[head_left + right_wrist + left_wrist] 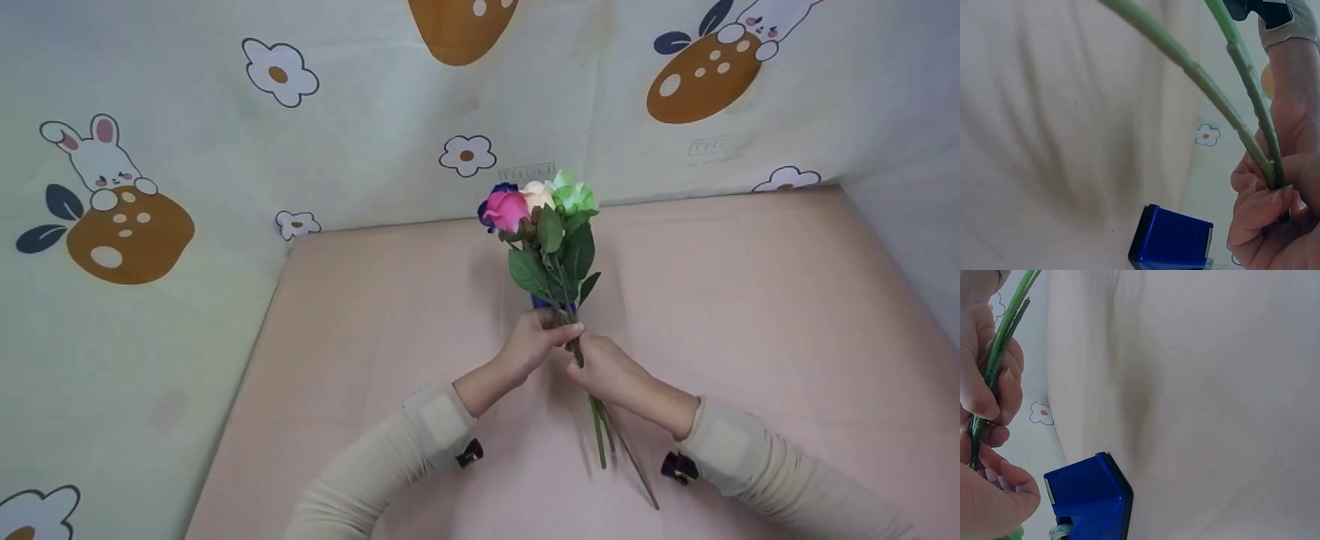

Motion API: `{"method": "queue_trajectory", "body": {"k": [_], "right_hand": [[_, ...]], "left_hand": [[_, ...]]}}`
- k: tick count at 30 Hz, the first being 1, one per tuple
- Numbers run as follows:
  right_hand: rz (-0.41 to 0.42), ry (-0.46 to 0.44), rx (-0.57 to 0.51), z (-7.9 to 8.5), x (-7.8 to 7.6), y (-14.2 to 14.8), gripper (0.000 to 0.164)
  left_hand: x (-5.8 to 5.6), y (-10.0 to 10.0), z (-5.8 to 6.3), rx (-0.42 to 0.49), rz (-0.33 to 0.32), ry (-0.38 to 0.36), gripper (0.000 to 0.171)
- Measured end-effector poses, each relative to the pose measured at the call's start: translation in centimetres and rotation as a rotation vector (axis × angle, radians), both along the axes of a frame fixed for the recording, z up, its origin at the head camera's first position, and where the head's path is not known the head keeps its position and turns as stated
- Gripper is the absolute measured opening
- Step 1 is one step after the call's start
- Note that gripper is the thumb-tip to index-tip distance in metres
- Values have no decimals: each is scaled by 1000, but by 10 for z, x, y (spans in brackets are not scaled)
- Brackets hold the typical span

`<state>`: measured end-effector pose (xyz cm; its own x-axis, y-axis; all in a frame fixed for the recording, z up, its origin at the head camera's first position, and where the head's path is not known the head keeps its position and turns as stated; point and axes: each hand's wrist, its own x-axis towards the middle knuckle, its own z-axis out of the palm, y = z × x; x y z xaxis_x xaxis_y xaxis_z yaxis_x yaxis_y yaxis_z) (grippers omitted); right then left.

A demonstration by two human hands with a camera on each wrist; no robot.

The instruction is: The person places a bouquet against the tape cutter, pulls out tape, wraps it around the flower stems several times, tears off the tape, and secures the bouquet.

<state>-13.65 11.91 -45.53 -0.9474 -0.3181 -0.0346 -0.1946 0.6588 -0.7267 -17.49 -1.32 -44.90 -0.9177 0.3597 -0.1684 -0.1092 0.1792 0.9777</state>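
Observation:
A bouquet of flowers on long green stems point(598, 435) is held upright over the table by both hands. It has a pink rose point(506, 211), a cream bloom point(538, 195), a pale green bloom point(576, 198) and a dark blue one, with green leaves point(529, 271) below. My left hand point(527, 343) grips the stems just under the leaves, its thumb across them. Right below, my right hand point(615, 373) has its fingers curled round the same stems, whose lower ends spread out. Behind the bouquet stands a blue tape dispenser point(1085, 486), mostly hidden in the head view.
The table has a pale pink cover point(375, 315). A cloth printed with rabbits and flowers point(360, 150) rises along its back and left edges. Dark wrist cameras point(680, 468) sit under both sleeves.

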Motion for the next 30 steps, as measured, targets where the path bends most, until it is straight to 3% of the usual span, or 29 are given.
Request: {"method": "queue_trajectory", "body": {"k": [8, 10, 15, 18, 23, 30], "right_hand": [[126, -63, -114, -3, -4, 20, 45], [96, -13, -63, -3, -7, 30, 48], [-20, 193, 111, -3, -17, 76, 45], [-56, 267, 167, -1, -23, 111, 44], [-126, 282, 220, 8, -22, 161, 45], [-200, 217, 231, 15, -12, 208, 50]], "left_hand": [[-3, -10, 12, -51, 7, 5, 22], [-8, -16, 9, -75, 8, 19, 22], [-11, -40, 19, -140, 12, 46, 21], [-16, -56, 22, -157, 23, 57, 20], [-31, -86, 21, -202, 41, 54, 20], [-52, -125, 9, -264, 78, -67, 13]]}}
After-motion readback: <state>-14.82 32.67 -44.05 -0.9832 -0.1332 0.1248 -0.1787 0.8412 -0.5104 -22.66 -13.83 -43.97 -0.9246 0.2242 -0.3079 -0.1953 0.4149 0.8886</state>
